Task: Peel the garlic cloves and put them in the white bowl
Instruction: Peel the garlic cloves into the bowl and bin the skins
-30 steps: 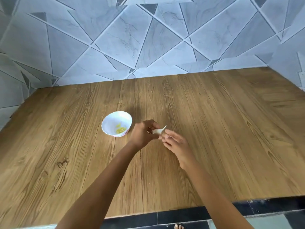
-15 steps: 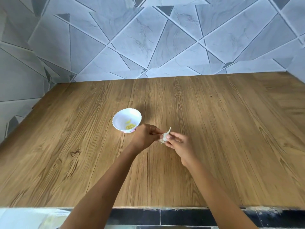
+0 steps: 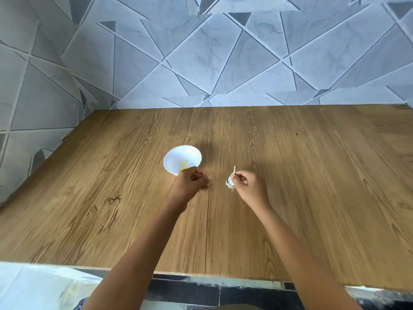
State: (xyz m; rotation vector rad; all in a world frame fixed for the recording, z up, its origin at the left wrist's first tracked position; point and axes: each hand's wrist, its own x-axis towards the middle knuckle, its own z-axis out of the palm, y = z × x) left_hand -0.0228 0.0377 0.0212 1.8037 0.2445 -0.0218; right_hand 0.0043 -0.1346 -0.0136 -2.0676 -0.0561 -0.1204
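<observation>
Bottom edge: dark floor strip below front edge of table. White patch bottom L, too blurred to ID.

Bare forearms reach fwd from near edge over the wood-grain top.

L hand is mid-table, motion-blurred, back of hand up, digits curled in. Can't tell if it holds anything or is just closed. In view it overlaps near rim of bowl; touching or above it, can't tell.

R hand is just R of L hand, hands apart w/ table showing between. It pinches the garlic at the hand's L side, grip closed on it, other digits curled under.

Garlic is white, skin on, ragged root end down, thin dry stalk sticking up past the pinch. It's held betw. the two hands, near bowl but not touching it. Height over table: can't tell.

Bowl is white w/ scalloped rim, upright on table, just beyond + slightly L of L hand. Inside are a few yellowish peeled cloves at near side of the bottom, partly hidden by L hand.

Far: more table, then wall of grey marbled tiles in an angular pattern, which also wraps round the L side.
</observation>
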